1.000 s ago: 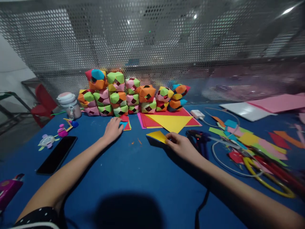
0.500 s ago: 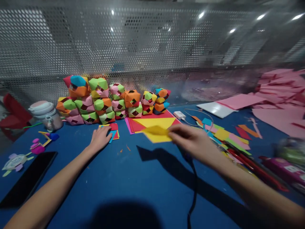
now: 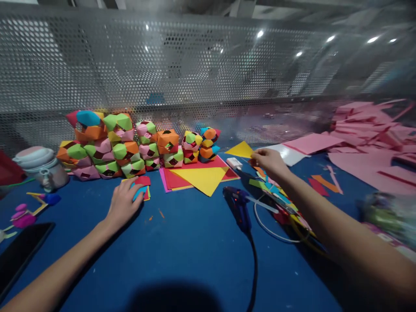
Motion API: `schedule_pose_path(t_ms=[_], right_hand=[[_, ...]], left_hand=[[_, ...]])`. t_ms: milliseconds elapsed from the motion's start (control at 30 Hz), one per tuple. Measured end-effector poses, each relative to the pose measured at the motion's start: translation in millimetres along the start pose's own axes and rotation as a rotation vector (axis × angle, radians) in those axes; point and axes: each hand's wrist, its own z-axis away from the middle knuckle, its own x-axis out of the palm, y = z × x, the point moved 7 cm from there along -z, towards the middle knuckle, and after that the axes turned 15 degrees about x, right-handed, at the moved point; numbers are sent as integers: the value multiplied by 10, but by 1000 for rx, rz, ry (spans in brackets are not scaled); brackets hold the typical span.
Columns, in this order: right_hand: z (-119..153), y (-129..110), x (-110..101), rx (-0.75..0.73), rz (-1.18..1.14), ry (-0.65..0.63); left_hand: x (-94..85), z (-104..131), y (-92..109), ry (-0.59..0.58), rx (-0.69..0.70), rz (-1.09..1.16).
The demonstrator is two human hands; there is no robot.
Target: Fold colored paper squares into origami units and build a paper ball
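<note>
My right hand [image 3: 268, 160] pinches the corner of a yellow paper triangle [image 3: 241, 150], held behind the white charger plug [image 3: 234, 163]. On the left, my left hand [image 3: 125, 199] rests over a small stack of coloured paper pieces [image 3: 147, 181], its fingers on a blue piece; whether it grips them is unclear. Between the hands, another yellow triangle [image 3: 208, 178] lies on red paper sheets [image 3: 214, 164]. A dark blue glue gun [image 3: 239, 203] lies on the table in front of my right hand.
Folded paper modules [image 3: 126, 151] stand stacked along the perforated metal screen [image 3: 195, 65]. At the left are a lidded jar [image 3: 40, 167] and a black phone [image 3: 24, 251]. Paper scraps [image 3: 279, 190] lie under my right forearm, with pink sheets [image 3: 367, 130] further right.
My right hand has moved right and back with the yellow triangle, away from the red sheets. The glue gun has come into view. The camera view has shifted right.
</note>
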Motion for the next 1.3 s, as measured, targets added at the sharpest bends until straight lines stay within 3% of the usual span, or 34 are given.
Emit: schedule_pose_path(t_ms=[100, 167, 200, 333, 433, 633, 800, 967, 1100, 1167, 1300], right_hand=[[131, -96, 205, -29, -50, -122], [348, -283, 309, -78, -49, -207], [499, -412, 355, -128, -33, -252], [1368, -987, 550, -607, 238, -405], [1891, -1102, 619, -719, 279, -512], [2269, -792, 623, -384, 200, -700], [2417, -292, 763, 81, -29, -852], [2642, 140, 961, 447, -297, -898], [2774, 297, 1050, 605, -449, -924], [2817, 336, 1097, 659, -486, -946], [2838, 365, 1186, 722, -537, -944]], left_hand=[[-54, -168, 354, 52, 62, 278], [-45, -326, 606, 31, 23, 529], [-40, -406, 708, 31, -42, 650], [-81, -635, 1041, 184, -285, 1216], [-88, -613, 1249, 125, -362, 1458], [-152, -202, 1386, 17, -510, 1584], [-168, 54, 1511, -70, -563, 1700], [-136, 278, 1520, -9, -624, 1693], [-136, 451, 1489, 64, -634, 1737], [-182, 500, 1456, 72, -578, 1646], [-243, 546, 1456, -95, -442, 1384]])
